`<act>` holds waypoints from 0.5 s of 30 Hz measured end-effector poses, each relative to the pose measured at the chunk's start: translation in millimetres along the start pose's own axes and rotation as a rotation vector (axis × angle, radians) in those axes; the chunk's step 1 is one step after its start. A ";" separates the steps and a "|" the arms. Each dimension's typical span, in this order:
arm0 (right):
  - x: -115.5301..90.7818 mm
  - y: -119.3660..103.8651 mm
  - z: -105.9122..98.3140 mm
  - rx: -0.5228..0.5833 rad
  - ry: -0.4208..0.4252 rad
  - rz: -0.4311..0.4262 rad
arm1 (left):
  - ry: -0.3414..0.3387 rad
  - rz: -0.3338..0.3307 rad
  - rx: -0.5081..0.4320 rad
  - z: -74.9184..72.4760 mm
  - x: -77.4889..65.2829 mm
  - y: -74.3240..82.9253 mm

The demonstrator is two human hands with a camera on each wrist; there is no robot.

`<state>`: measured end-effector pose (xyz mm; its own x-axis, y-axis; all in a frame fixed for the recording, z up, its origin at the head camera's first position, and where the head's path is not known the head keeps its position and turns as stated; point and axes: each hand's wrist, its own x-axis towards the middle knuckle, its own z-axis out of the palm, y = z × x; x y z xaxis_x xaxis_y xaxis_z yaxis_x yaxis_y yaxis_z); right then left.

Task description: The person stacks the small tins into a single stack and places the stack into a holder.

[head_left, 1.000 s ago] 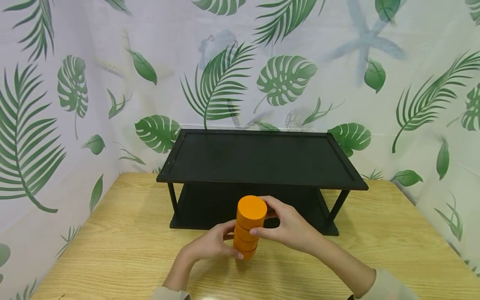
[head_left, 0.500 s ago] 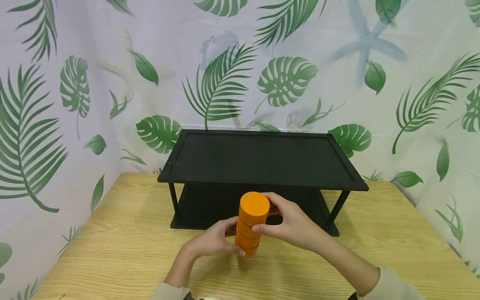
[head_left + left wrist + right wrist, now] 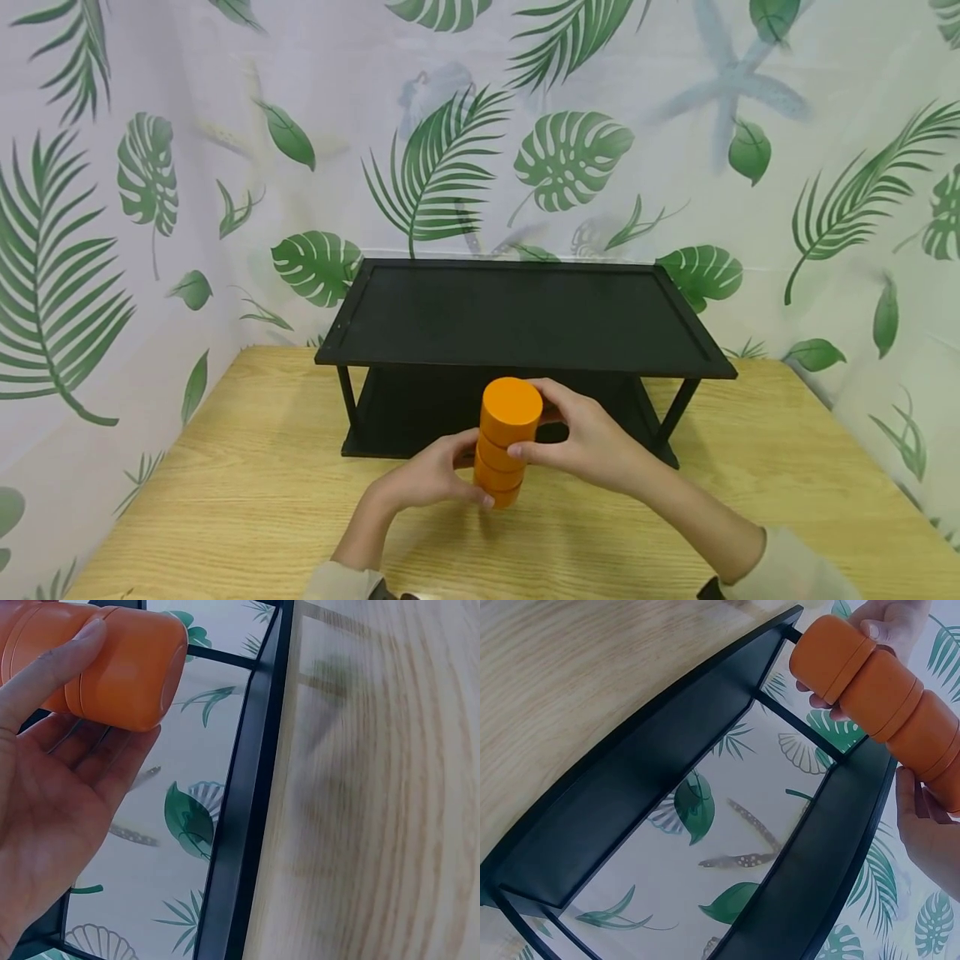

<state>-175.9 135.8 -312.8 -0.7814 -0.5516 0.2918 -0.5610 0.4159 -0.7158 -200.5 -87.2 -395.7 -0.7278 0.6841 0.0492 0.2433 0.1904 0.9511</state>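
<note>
A stack of several orange cylindrical containers point(image 3: 501, 458) stands nearly upright between both hands, in front of the black shelf. Each piece shows a thin seam near one end. My left hand point(image 3: 431, 477) grips the lower part, its thumb near the bottom piece. Higher up, my right hand point(image 3: 581, 433) holds the stack from the right, thumb on the near side and fingers behind. In the left wrist view, the bottom container point(image 3: 135, 671) hangs clear of the wooden tabletop, with the left thumb point(image 3: 71, 656) along its side. The right wrist view shows the stack point(image 3: 885, 694) slanting across the corner.
A black two-tier shelf point(image 3: 517, 317) stands at the back of the wooden table point(image 3: 247, 483), its lower board point(image 3: 420, 417) partly hidden by the hands and stack. Behind it hangs a white leaf-patterned cloth point(image 3: 315, 192), which also lines the sides.
Both hands have moved the orange stack slightly up and to the right in the head view, toward the shelf. Their hold looks the same, and the shelf has not moved.
</note>
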 end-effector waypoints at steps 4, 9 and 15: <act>0.6 -1.3 -2.2 0.001 0.000 -0.008 | -0.001 0.004 0.002 -0.1 1.5 1.8; 0.5 -2.4 -4.7 0.002 0.005 -0.006 | -0.015 0.017 0.003 -1.1 3.9 4.3; 0.1 -3.2 -7.7 -0.003 0.007 0.004 | -0.022 0.034 0.026 -2.4 5.8 7.4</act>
<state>-176.3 140.0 -305.6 -0.7856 -0.5446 0.2935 -0.5584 0.4201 -0.7153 -204.4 -83.5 -387.7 -0.7047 0.7056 0.0744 0.2843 0.1848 0.9408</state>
